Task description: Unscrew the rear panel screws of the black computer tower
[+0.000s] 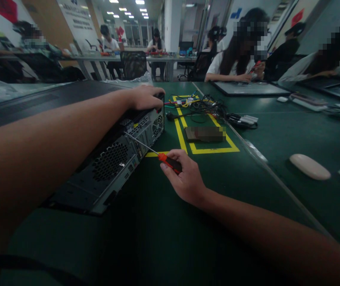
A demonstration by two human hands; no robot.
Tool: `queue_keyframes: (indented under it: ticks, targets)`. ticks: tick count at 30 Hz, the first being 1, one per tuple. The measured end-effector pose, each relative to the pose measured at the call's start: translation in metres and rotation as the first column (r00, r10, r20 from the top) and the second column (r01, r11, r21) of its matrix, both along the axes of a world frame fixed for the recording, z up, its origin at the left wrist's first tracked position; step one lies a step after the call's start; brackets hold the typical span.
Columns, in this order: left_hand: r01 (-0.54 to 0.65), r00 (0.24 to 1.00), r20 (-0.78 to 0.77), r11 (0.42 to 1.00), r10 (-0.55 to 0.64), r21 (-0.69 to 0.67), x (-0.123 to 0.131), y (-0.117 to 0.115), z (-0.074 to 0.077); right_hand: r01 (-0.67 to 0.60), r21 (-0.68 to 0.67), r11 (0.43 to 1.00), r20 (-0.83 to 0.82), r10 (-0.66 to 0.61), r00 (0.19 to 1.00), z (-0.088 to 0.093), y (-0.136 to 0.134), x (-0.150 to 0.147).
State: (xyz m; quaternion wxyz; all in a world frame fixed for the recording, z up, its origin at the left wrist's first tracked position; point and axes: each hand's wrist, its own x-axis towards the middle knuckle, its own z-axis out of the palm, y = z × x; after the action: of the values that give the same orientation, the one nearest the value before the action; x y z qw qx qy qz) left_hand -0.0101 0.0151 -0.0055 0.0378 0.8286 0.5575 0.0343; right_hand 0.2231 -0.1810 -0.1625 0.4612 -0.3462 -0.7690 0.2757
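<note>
You are grasping an orange-and-black screwdriver in your right hand, your fingers wrapping its handle. Its thin shaft is pointing up and leftward at the back of the computer case, the tip reaching the upper part of that panel; whether it is touching a screw, you cannot tell from here. Your left hand is resting over the case's top edge at the far corner; its fingertips are hiding, so how tightly it is gripping is unclear. The case is lying on the green table to your left, its vented back facing you at a slant. Beyond your right hand, a dark flat thing is lying inside yellow tape, with tangled cables sitting just behind.
</note>
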Motion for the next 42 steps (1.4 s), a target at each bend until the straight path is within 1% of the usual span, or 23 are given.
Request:
queue_keyframes:
  ticks: [8,16,19,25,28,32,37,42]
  targets:
    - [-0.007,1.000,0.019,1.000,0.007,0.005,-0.0012,0.0061,-0.0043,0.009,0.006,1.000,-0.008,-0.009,1.000,-0.0023,0.0004,-0.0006]
    - [0.009,1.000,0.009,1.000,-0.009,-0.011,-0.0010,0.0012,0.0002,0.006,0.007,1.000,0.005,-0.006,1.000,0.0000,-0.0010,0.0001]
    - [0.015,1.000,0.002,1.000,-0.015,-0.019,-0.0017,0.0021,-0.0003,0.003,0.001,1.000,0.014,-0.003,1.000,0.0013,-0.0009,-0.0003]
    - [-0.016,1.000,0.006,1.000,0.016,0.005,-0.0001,0.0023,-0.0017,-0.033,-0.024,0.999,-0.001,0.033,0.999,0.0021,-0.0021,-0.0012]
    - [-0.012,1.000,0.005,1.000,0.012,-0.007,0.0013,-0.0004,0.0001,-0.025,-0.043,0.999,0.010,0.026,1.000,0.0009,-0.0025,-0.0008]
    - [-0.008,1.000,0.012,1.000,0.008,-0.009,0.0024,-0.0030,0.0013,-0.014,-0.026,1.000,0.009,0.014,1.000,-0.0001,-0.0013,-0.0004]
    - [-0.001,1.000,-0.001,1.000,0.001,-0.004,0.0014,-0.0012,-0.0008,-0.008,-0.026,1.000,0.007,0.009,1.000,0.0006,-0.0002,-0.0004]
    - [-0.010,1.000,0.024,1.000,0.010,0.010,-0.0010,0.0050,-0.0051,0.002,-0.016,1.000,0.007,-0.002,1.000,0.0010,-0.0012,-0.0005]
